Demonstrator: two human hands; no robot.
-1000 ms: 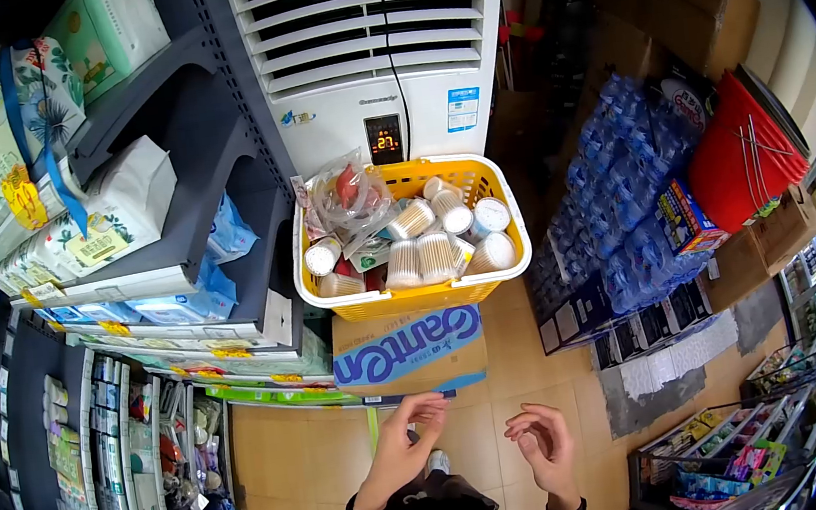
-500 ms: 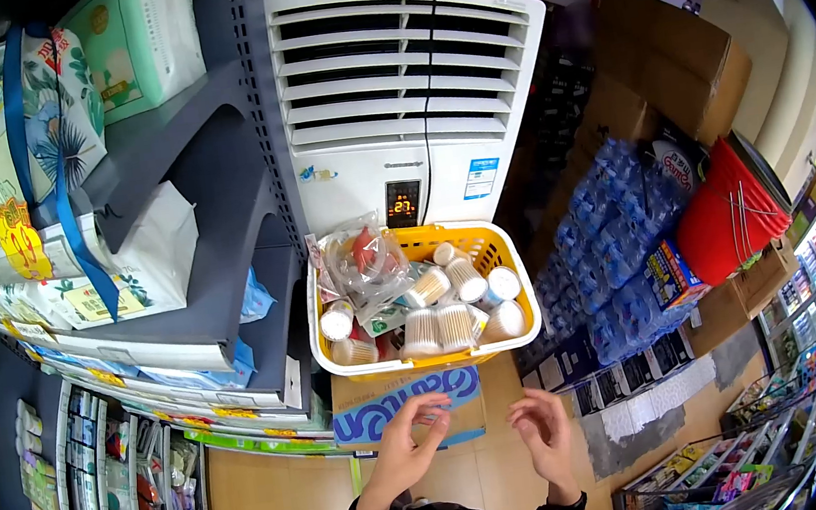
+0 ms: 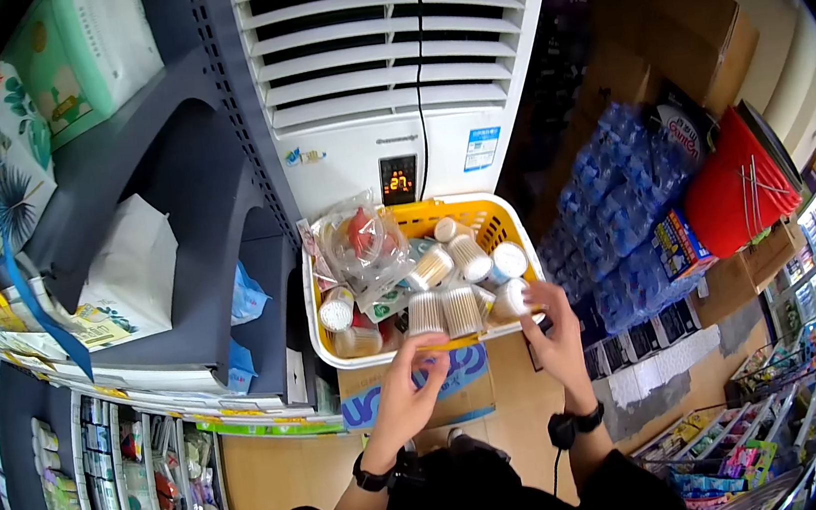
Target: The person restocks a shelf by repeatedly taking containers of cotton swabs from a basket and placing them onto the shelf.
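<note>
A yellow and white plastic basket (image 3: pixel 514 211) holds several round tubs of cotton swabs (image 3: pixel 462 310) and clear plastic packages (image 3: pixel 359 245) with something red inside. My left hand (image 3: pixel 412 393) is at the front rim, its fingers bent and its thumb apart, with nothing seen in it. At the front right corner, my right hand (image 3: pixel 557 344) reaches over the rim, thumb and fingers apart. Its fingertips are at a cotton swab tub (image 3: pixel 511 299); whether they touch it I cannot tell.
Behind the basket stands a white air conditioner (image 3: pixel 338 167). Grey shelves (image 3: pixel 196 204) with tissue packs rise on the left. Bottled water packs (image 3: pixel 615 216) and a red bucket (image 3: pixel 737 185) are stacked on the right. A printed cardboard box (image 3: pixel 469 389) is below the basket.
Both hands have moved forward from in front of the basket to its front rim, the right one reaching the tub at the corner. The view has shifted slightly.
</note>
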